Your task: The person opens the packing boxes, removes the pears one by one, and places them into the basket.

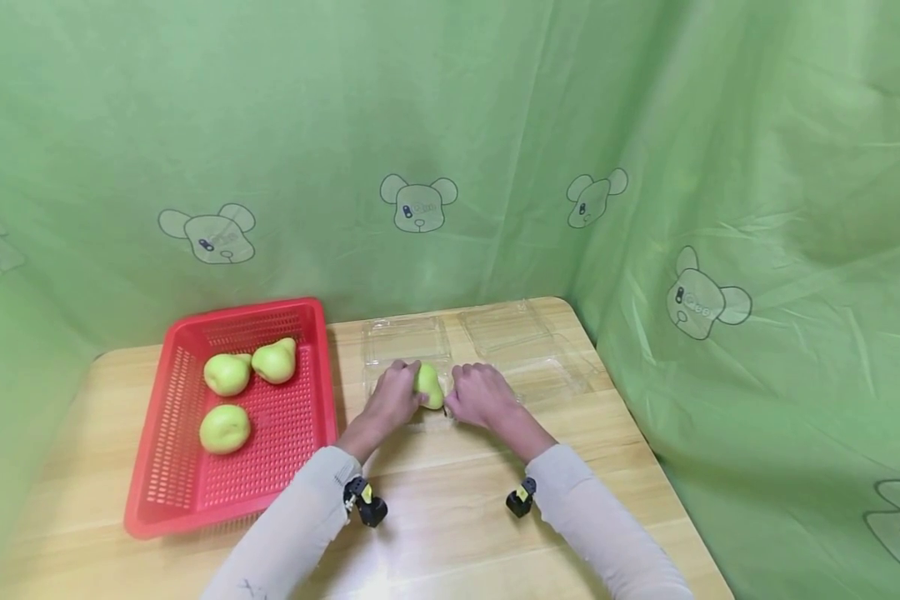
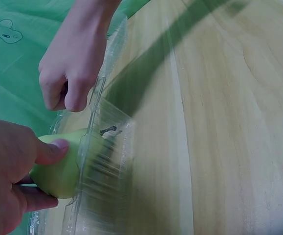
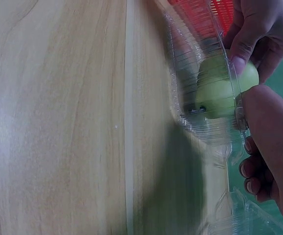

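Observation:
My left hand [image 1: 394, 395] grips a yellow-green pear [image 1: 428, 387] by its wide end, thumb on one side and fingers on the other. In the left wrist view, the pear sits inside a clear plastic clamshell box [image 2: 104, 181], its dark stem [image 2: 108, 129] pointing toward my right hand. The right hand [image 1: 483, 395] has its fingers curled and pinches the box's rim, beside the pear's narrow end; the right wrist view shows its fingertips [image 3: 251, 186] tucked under. Behind the hands lies the raised lid [image 1: 405, 340] of this box.
A red plastic basket [image 1: 328, 392] stands on the left, with three pears [image 1: 225, 429] inside. Another open clear clamshell box [image 1: 506, 327] lies at the back right of the wooden table [image 1: 450, 517]. Green curtains [image 1: 307, 125] printed with bear heads hang behind and to the right.

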Motion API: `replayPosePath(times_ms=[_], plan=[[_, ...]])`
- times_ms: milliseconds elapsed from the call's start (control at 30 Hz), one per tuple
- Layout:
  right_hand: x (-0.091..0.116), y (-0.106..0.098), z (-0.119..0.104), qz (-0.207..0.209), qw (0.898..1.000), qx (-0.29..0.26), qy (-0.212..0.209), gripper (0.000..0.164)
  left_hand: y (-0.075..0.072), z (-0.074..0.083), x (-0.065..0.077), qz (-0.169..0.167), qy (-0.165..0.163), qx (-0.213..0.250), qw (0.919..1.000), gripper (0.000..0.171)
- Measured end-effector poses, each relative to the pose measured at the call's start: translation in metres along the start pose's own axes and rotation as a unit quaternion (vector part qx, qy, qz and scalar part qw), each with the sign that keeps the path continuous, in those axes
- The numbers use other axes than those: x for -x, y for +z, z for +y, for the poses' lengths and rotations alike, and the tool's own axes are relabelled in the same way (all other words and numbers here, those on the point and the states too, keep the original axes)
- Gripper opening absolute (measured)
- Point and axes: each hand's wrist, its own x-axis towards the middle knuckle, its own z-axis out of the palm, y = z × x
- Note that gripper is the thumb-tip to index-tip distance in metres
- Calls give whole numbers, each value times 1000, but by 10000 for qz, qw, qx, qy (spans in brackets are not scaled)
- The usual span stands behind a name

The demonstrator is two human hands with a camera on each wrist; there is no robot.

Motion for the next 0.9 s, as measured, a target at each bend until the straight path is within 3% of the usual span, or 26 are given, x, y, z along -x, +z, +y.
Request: replayPosePath(times_ms=[433,667,900], plan=[[1,-4,-2,-77,9999,-58,54,23,-19,3,4,-129,451,-672,9966,49],[0,-4,-2,-98,9999,-72,49,24,-30,5,5,-121,511,-885,9947,63],[0,-3,-2,-145,9999,-56,67,24,-43,5,7,-67,623,-980,9932,61]])
